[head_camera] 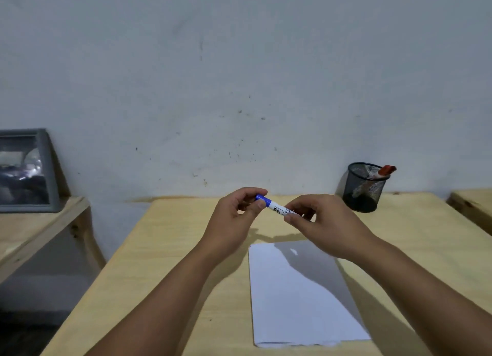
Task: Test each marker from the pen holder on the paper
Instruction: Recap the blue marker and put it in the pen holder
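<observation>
Nearest the camera, two bare forearms rise from the bottom edge, cut off below the elbows. Under and between them a sheet of white paper point(300, 297) lies flat on the wooden table point(165, 262); its near edge looks slightly lifted or layered, and its far right part is darkened by the right hand's shadow, so any marks there would be hard to see.

Above the far end of the paper, both hands hold one marker point(275, 207) clear of the table. The left hand point(237, 214) pinches the blue cap end between thumb and fingertips, the curled fingers hiding the very tip. The right hand point(322, 222) grips the white barrel just beside it; the printed label shows only in part, and the rest of the barrel disappears behind the fingers. The cap seems to be seated on the barrel, though the joint is too small to judge for sure.

Beyond the right hand, at the table's far edge against the wall, stands a black mesh pen holder point(364, 188). A red-capped marker point(386, 170) leans on its rim, the body dimly visible through the mesh.

Far off to the left of the left hand, a grey framed picture point(26, 170) leans on the wall on a side shelf, cut by the frame edge, its contents blurred.
</observation>
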